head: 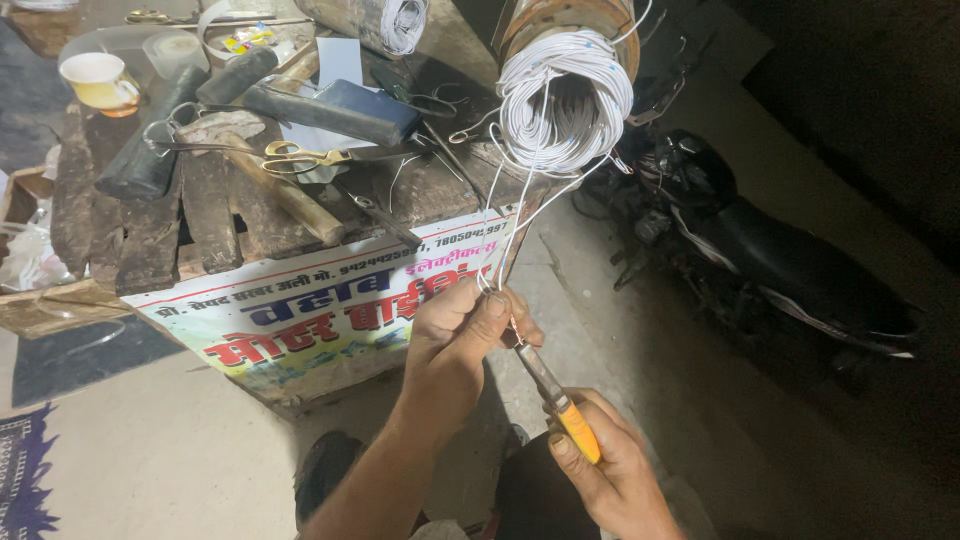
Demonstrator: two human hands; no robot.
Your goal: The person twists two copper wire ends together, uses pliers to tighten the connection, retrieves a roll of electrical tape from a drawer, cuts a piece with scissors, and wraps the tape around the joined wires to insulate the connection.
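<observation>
My left hand (458, 330) pinches thin white wire strands (505, 225) that run down from a coil of white wire (560, 100) wound on a rusty round core at the bench edge. My right hand (610, 470) grips a tool with an orange-yellow handle (578, 430); its metal blade (535, 365) points up to the wires just below my left fingers. Both hands hang in front of the wooden workbench (150, 240), over the concrete floor.
The bench carries scissors with yellow handles (300, 157), a hammer (290, 195), dark blocks, a cup (98, 80) and a second wire roll (395, 22). A printed banner (330, 305) covers the bench front. A dark motorcycle (760, 240) stands at right.
</observation>
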